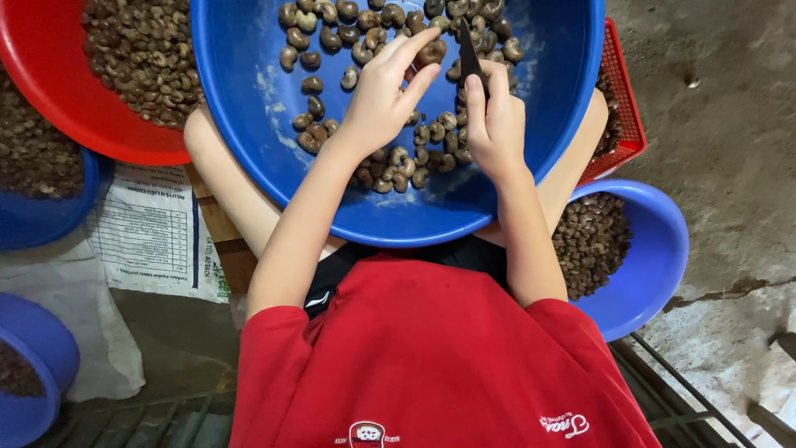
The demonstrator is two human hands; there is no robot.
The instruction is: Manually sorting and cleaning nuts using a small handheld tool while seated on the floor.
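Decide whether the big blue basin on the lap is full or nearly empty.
Nearly empty: the big blue basin shows bare bottom, with cashew nuts scattered in one thin layer.

Red basin [50,83] of nuts upper left; printed sack [153,236] below; red crate [622,116], possibly plastic, right.

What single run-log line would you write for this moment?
left hand: pinches one cashew nut | right hand: grips dark blade beside nut | under hands: big blue basin with nuts | red basin further left
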